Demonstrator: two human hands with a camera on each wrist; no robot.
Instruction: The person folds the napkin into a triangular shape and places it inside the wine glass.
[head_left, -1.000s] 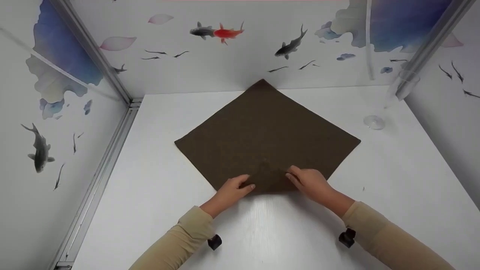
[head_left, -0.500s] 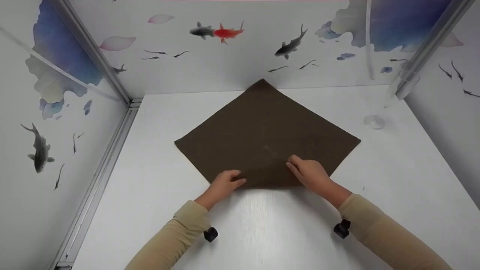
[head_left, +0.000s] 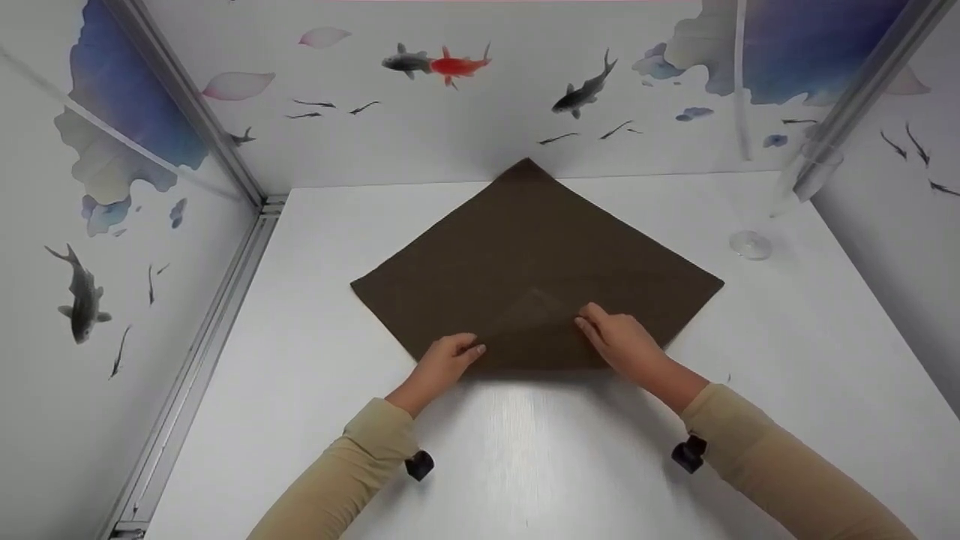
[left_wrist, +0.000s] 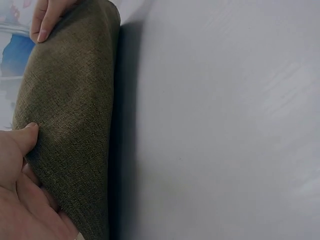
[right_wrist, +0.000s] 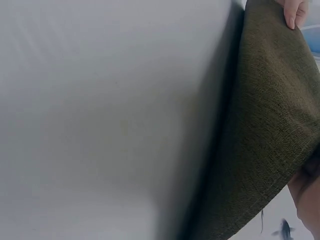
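Note:
A dark brown cloth napkin (head_left: 525,240) lies cornerwise on the white table, its far corner up against the back wall. Its near corner is turned back over the rest, making a straight folded edge towards me. At the left of this fold my left hand (head_left: 442,364) pinches the cloth between thumb and fingers. On the other side my right hand (head_left: 622,341) pinches the turned-back part near its slanting edge. The left wrist view shows the left thumb (left_wrist: 30,137) on top of the bulging fabric. In the right wrist view the cloth partly hides the right hand (right_wrist: 307,200).
A clear stemmed glass, its round foot (head_left: 750,245) on the table, stands at the back right. White walls (head_left: 480,142) printed with fish and petals close off the back and both sides. A metal rail (head_left: 202,352) runs along the left.
Both hands have moved away from me, carrying the turned-back corner and the folded edge farther up the napkin. The left hand has also slid outward to the left.

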